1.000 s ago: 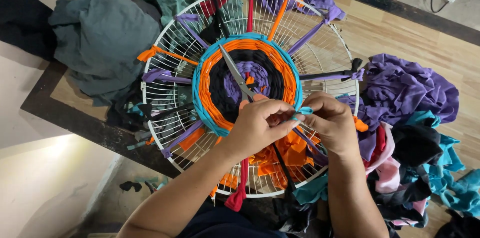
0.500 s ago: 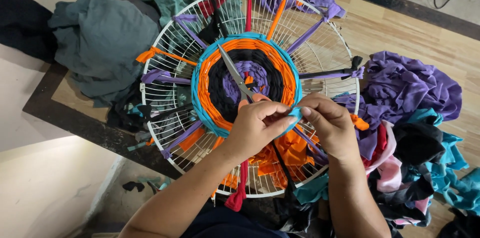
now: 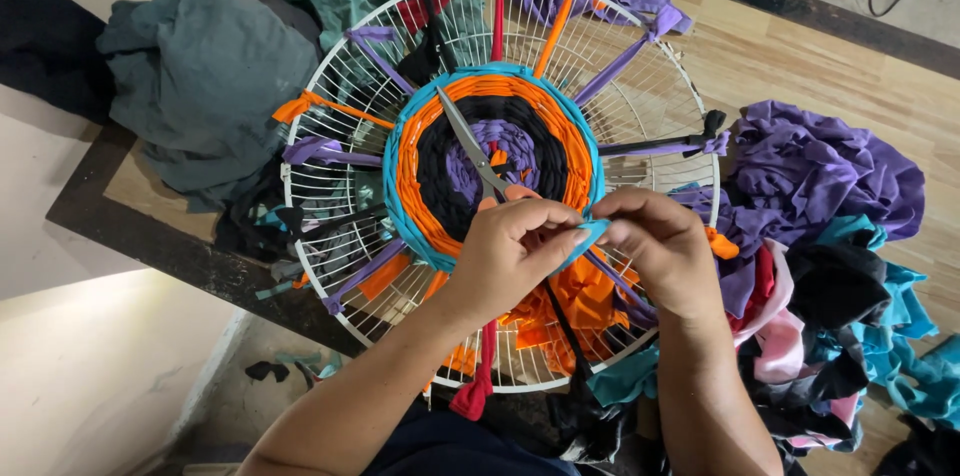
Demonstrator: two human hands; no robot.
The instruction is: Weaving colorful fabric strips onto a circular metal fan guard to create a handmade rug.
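A white wire fan guard (image 3: 330, 151) is lying on the wooden table (image 3: 800, 56), carrying a round woven mat (image 3: 495, 151). The left hand (image 3: 510, 256) and right hand (image 3: 655, 246) are both pinching a turquoise fabric strip (image 3: 590, 232) at the mat's edge, fingers closed tight. Scissors (image 3: 470, 148) are resting across the weave; a tug is risking snagging them or slackening the strip.

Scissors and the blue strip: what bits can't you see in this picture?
- Scissors, head view: the handles are hidden behind the left hand.
- Blue strip: only a small piece shows between the left hand and the right hand; fingers cover the rest.
- Wire frame: its near rim is hidden by the forearms.
- Cloth pile: cut off by the right edge.
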